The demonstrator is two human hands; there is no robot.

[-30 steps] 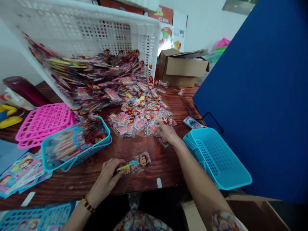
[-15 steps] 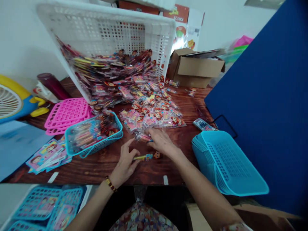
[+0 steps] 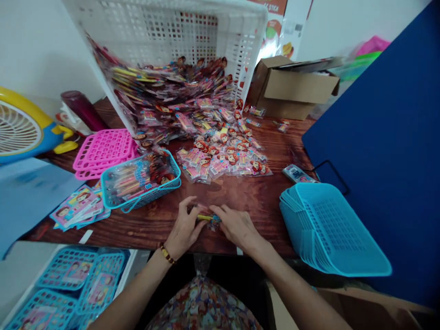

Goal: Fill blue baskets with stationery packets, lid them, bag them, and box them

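Note:
My left hand (image 3: 184, 228) and my right hand (image 3: 236, 225) meet near the front edge of the wooden table (image 3: 257, 201). Between their fingers they pinch a small stack of wrapped cartoon-doll toy packets (image 3: 207, 218). A heap of the same packets (image 3: 220, 153) lies spread on the table beyond my hands, spilling from a tipped white crate (image 3: 178, 55). Left of my hands stands a small blue basket (image 3: 142, 179) filled with packets.
A stack of blue baskets (image 3: 330, 229) sits at the right, beside a blue board (image 3: 388, 137). Pink baskets (image 3: 103, 151), printed cards (image 3: 79, 208), a fan (image 3: 20, 128) and a dark bottle (image 3: 82, 110) lie left. A cardboard box (image 3: 295, 89) stands behind. More filled baskets (image 3: 68, 288) lie below left.
My right hand drew back from the heap with packets and joined my left hand near the table's front edge. The view tilted down and shifted left.

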